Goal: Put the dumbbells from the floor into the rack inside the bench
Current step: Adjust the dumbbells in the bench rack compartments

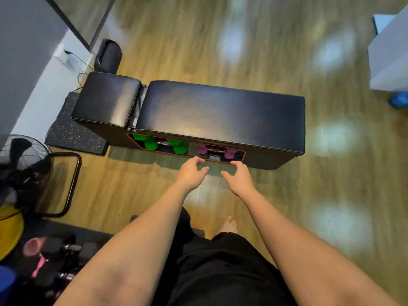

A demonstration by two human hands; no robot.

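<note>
A black padded bench stands on the wooden floor, and its near side has a red-edged opening with a rack. In the left part of the rack lie green dumbbells. In the right part sits a purple dumbbell. My left hand and my right hand hover just in front of the opening below the purple dumbbell, fingers loosely curved, holding nothing. The frame is blurred.
A black fan and a metal frame stand at the left. Dark dumbbells lie on a mat at the bottom left. A speaker stands behind the bench, a white box at the right. My bare foot is below my hands.
</note>
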